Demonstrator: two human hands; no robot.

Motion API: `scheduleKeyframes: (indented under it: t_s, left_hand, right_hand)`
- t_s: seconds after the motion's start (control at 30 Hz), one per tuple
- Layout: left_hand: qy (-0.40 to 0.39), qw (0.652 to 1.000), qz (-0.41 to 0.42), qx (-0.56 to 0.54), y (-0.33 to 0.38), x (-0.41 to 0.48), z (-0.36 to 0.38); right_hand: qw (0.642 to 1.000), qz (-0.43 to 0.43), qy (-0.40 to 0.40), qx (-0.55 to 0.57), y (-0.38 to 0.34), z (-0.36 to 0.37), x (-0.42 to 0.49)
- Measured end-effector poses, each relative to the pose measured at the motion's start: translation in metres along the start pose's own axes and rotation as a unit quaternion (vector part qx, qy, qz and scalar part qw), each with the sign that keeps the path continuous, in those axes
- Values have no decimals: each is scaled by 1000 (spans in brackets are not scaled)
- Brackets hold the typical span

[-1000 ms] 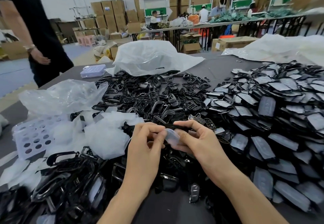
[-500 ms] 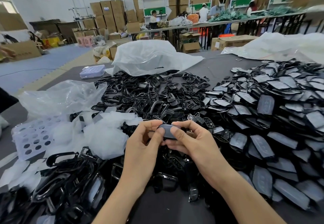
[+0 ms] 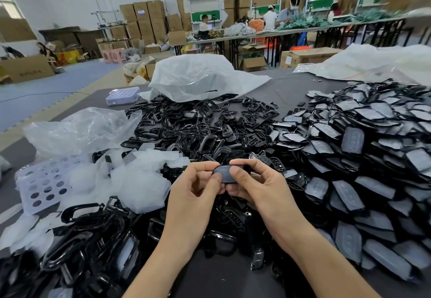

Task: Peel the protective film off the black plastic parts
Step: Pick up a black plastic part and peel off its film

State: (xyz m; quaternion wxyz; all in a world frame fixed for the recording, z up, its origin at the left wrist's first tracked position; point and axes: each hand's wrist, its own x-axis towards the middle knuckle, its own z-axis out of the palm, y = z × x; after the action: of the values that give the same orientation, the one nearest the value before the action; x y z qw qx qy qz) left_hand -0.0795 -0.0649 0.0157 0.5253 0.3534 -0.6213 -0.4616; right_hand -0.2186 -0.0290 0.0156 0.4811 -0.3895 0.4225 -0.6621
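Pinching one small black plastic part [image 3: 225, 174] between both hands, left hand [image 3: 193, 195] on its left end, right hand [image 3: 261, 188] on its right, thumbs pressed on the greyish face. Held close together above the dark surface [image 3: 291, 87], over scattered black frames [image 3: 198, 125]. Heap of film-covered parts [image 3: 361, 146] to the right. Crumpled film scraps [image 3: 140, 181] and perforated tray [image 3: 42, 185] to the left.
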Motion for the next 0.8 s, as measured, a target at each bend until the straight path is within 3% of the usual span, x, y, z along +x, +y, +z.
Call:
scheduleKeyframes:
  t_s: [0.8]
  left_hand:
    - [-37,999,-8,-7,1,-8,4]
  right_hand:
    - [997,62,-35,27,4,-5,5]
